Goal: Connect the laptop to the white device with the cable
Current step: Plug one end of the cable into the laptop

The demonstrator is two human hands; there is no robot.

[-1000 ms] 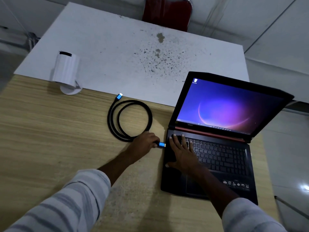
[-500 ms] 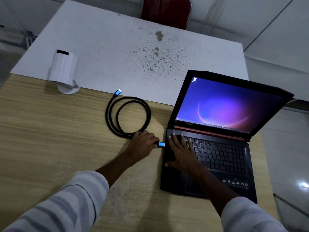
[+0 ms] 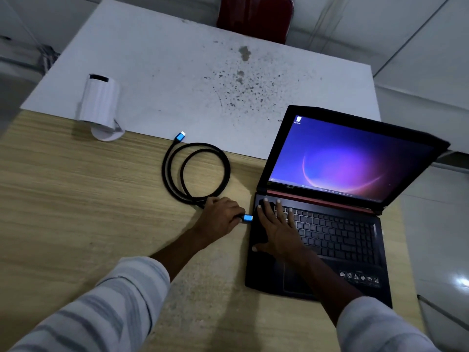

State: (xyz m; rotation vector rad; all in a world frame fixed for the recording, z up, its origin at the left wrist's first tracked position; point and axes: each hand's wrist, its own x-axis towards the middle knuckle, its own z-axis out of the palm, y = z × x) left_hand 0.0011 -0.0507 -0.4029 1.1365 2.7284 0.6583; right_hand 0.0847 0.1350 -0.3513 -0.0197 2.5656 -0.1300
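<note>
Gripping the black cable's blue metal plug (image 3: 247,218), the left hand (image 3: 220,216) holds it beside the open black laptop (image 3: 327,232). The right hand (image 3: 278,231) lies flat, fingers spread, on the keyboard's left end.

My view is dim and bluish; the laptop screen (image 3: 340,158) is the brightest patch. A glare spot sits on the floor (image 3: 460,282) at right. Wide-angle bending curves the edges, and the sleeves look soft.

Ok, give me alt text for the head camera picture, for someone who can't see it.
A left hand holds the blue-tipped plug of a coiled black cable at the open black laptop's left edge, while the right hand rests on its keyboard. A white cylindrical device stands far left.
</note>
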